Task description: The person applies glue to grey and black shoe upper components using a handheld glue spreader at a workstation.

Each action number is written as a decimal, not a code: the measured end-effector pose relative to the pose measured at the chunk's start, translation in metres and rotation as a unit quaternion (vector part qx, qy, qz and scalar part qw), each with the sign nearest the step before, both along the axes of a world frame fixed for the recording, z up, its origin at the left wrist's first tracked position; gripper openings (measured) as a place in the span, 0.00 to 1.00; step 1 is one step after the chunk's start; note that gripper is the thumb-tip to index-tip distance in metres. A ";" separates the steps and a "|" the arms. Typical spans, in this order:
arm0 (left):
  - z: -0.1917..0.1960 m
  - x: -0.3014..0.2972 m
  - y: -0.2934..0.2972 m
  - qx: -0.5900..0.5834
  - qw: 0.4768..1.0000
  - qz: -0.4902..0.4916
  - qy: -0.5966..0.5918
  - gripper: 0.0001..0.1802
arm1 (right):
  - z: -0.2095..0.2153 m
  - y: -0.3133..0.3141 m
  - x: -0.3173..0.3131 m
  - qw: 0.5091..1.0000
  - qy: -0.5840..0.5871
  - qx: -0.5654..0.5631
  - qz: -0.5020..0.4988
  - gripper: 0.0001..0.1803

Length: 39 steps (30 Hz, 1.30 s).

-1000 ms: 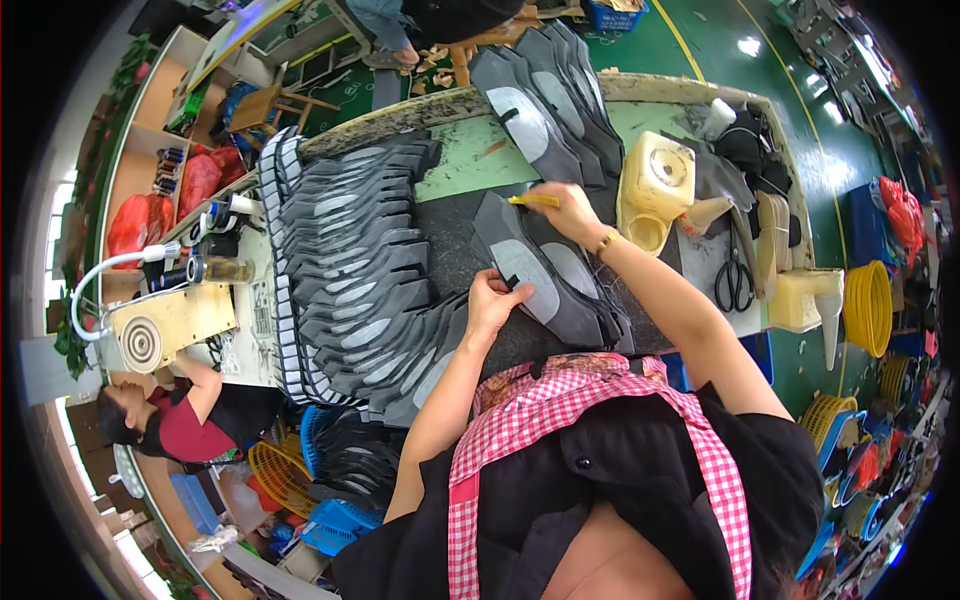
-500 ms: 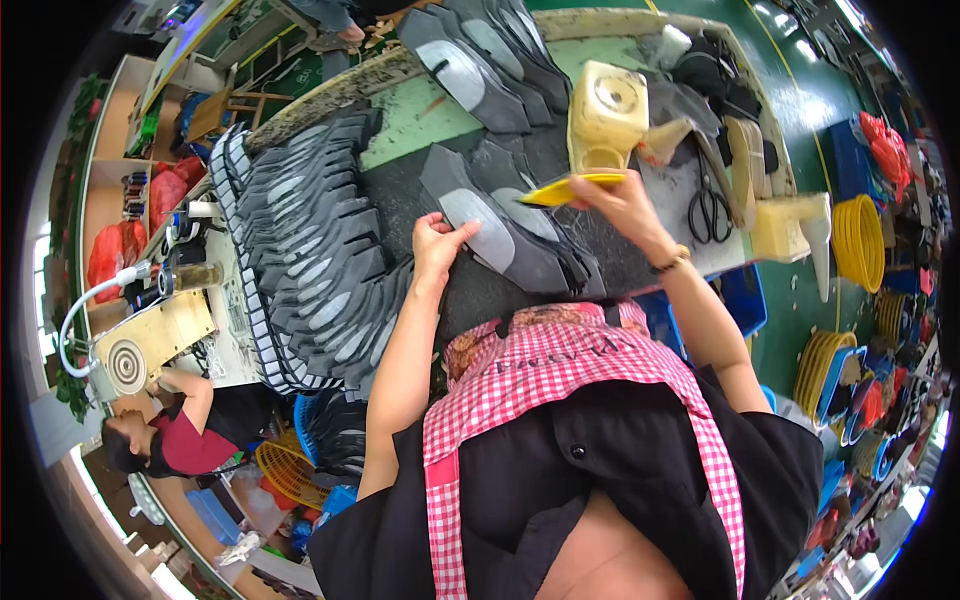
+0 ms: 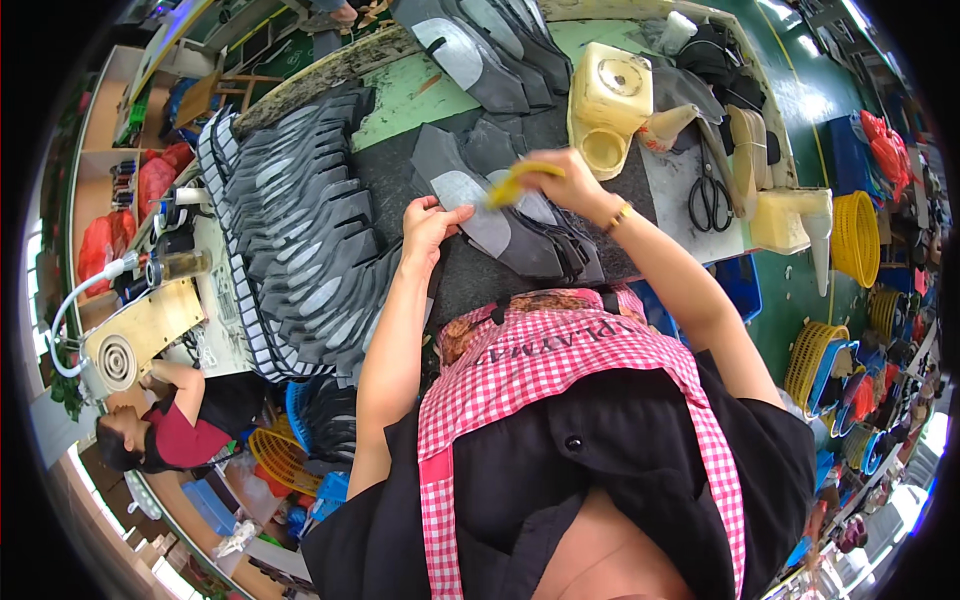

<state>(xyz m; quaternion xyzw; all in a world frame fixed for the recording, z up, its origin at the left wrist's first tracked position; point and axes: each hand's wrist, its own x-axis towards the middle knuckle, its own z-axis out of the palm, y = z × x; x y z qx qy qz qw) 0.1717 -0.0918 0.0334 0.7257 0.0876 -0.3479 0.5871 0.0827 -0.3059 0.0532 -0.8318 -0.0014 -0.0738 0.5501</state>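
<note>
My right hand (image 3: 575, 185) grips a yellow-handled brush (image 3: 520, 182), smeared by motion, over the top piece of a small pile of dark grey cut pieces (image 3: 515, 240). That top piece carries a pale grey oval patch (image 3: 465, 205), and the brush's end is at the patch's right side. With thumb and fingers, my left hand (image 3: 428, 228) pinches the left edge of the same piece. Just beyond my right hand stands a cream plastic glue pot (image 3: 610, 95) with a round cup at its near side.
Overlapping rows of grey pieces (image 3: 300, 220) cover the table's left side; another pile (image 3: 490, 55) lies at the far edge. Black scissors (image 3: 710, 200) and a cream container (image 3: 790, 220) are on the right. A co-worker (image 3: 180, 425) sits at the left beside a machine (image 3: 150, 340).
My right hand has moved left and slightly away from me, taking the brush from near the glue pot onto the top grey piece. My left hand keeps its hold, slightly shifted left.
</note>
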 end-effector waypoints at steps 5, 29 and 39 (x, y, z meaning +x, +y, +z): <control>-0.001 -0.002 0.008 -0.053 0.997 0.005 0.051 0.30 | 0.007 0.003 0.055 0.996 0.054 0.074 -0.006 0.08; 0.100 0.093 -0.011 -0.253 0.964 -0.001 -0.078 0.25 | 0.058 -0.032 -0.012 0.966 0.166 -0.074 -0.185 0.08; -0.001 0.180 -0.076 -0.102 0.983 0.003 -0.152 0.34 | 0.035 -0.031 -0.052 0.927 0.009 -0.292 -0.236 0.09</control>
